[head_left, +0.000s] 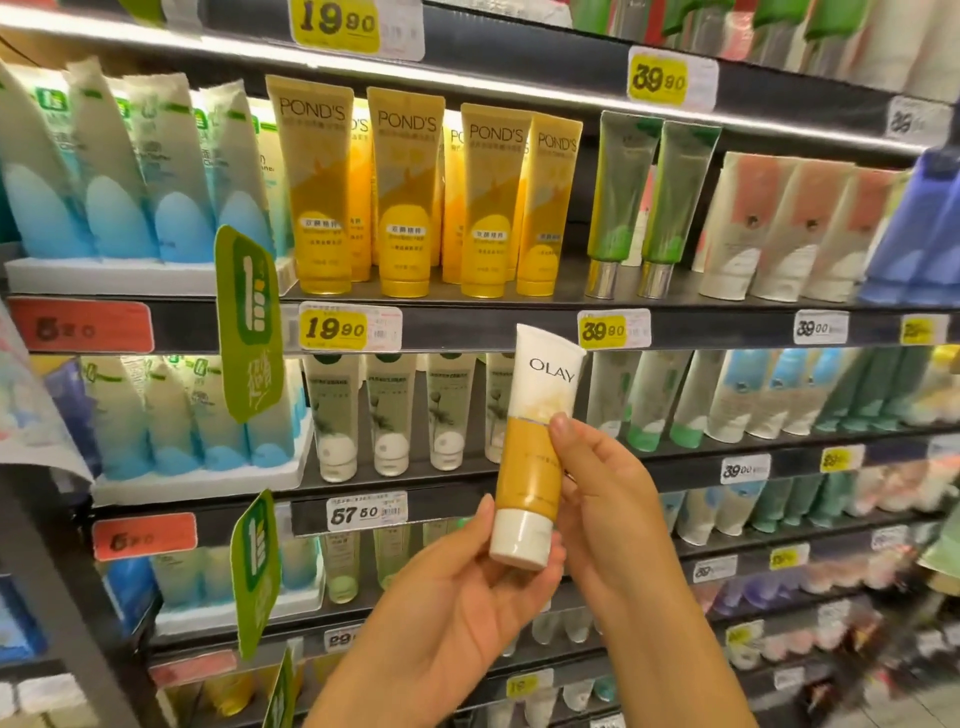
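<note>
I hold a white and gold Olay tube (535, 426) upright, cap down, in front of a shop shelf. My left hand (457, 587) grips the white cap end from below, thumb on the left side and fingers curled behind. My right hand (597, 499) holds the tube's gold middle from the right, thumb tip resting on the front near the label. The tube's back side is hidden.
Shelves (467, 322) of face-wash tubes fill the view: yellow Pond's tubes (405, 192) above, blue-white tubes (119, 171) at left, green tubes (628, 208) and pink-white tubes (779, 228) at right. Yellow price tags (335, 328) line the shelf edges. A green hanging sign (249, 322) sticks out at left.
</note>
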